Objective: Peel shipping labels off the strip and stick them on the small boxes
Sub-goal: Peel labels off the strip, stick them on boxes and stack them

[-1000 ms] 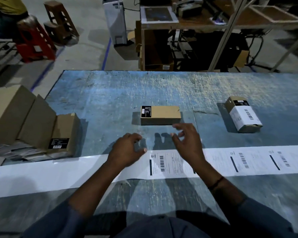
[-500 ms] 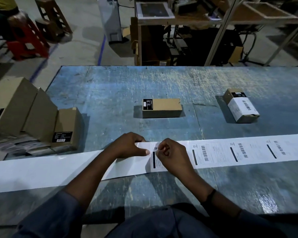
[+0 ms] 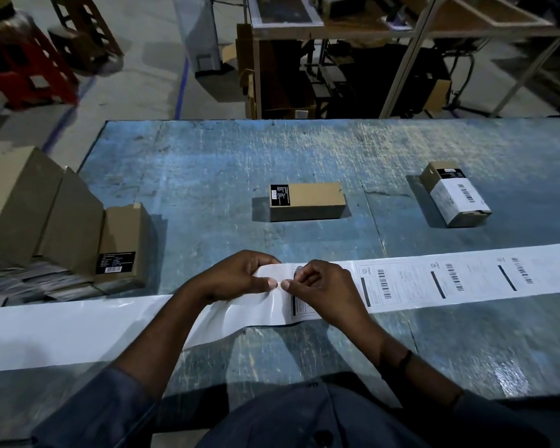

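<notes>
From the head camera: a person's left hand [image 3: 236, 277] pinches the bare backing of the label strip [image 3: 466, 281] lying across the blue surface [image 3: 207, 163], while the right hand [image 3: 324, 290] has its grip pinched on the nearest label [image 3: 300, 310] at its edge. A brown small box [image 3: 308, 202] sits beyond.

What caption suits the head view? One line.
Left hand and right hand pinch the label strip; a brown box lies beyond.
</notes>
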`<state>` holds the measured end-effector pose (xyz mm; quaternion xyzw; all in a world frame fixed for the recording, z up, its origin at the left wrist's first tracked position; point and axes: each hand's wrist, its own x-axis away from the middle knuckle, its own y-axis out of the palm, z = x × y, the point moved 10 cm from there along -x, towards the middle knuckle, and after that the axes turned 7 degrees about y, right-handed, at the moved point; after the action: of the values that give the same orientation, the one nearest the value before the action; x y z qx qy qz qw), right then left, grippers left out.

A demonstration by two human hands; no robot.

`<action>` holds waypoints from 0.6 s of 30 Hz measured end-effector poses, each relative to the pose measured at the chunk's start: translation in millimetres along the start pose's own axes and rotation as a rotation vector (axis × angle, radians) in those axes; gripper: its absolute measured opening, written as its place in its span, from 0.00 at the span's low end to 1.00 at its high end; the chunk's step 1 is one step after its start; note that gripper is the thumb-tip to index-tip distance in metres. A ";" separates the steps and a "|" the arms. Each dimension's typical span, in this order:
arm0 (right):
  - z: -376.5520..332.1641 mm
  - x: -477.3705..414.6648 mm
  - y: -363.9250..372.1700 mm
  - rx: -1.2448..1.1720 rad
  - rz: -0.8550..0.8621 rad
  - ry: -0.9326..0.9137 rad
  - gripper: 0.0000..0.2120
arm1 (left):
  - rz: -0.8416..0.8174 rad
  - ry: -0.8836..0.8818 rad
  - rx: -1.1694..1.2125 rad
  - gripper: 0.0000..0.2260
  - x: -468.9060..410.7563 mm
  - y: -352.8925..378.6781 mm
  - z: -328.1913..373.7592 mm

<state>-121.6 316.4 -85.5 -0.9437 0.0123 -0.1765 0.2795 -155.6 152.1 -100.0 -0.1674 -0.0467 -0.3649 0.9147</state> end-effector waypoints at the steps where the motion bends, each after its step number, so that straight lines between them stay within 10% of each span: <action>1: 1.6 -0.6 1.3 -0.035 -0.015 0.008 0.12 | -0.002 0.004 0.003 0.08 -0.2 0.0 -0.5; 18: 9.6 -3.1 6.4 -0.163 -0.081 0.034 0.08 | 0.039 -0.071 -0.057 0.07 4.8 -11.4 -14.4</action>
<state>-120.7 316.5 -97.5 -0.9599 -0.0066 -0.2021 0.1942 -160.5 136.3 -109.4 -0.2074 -0.0655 -0.3418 0.9143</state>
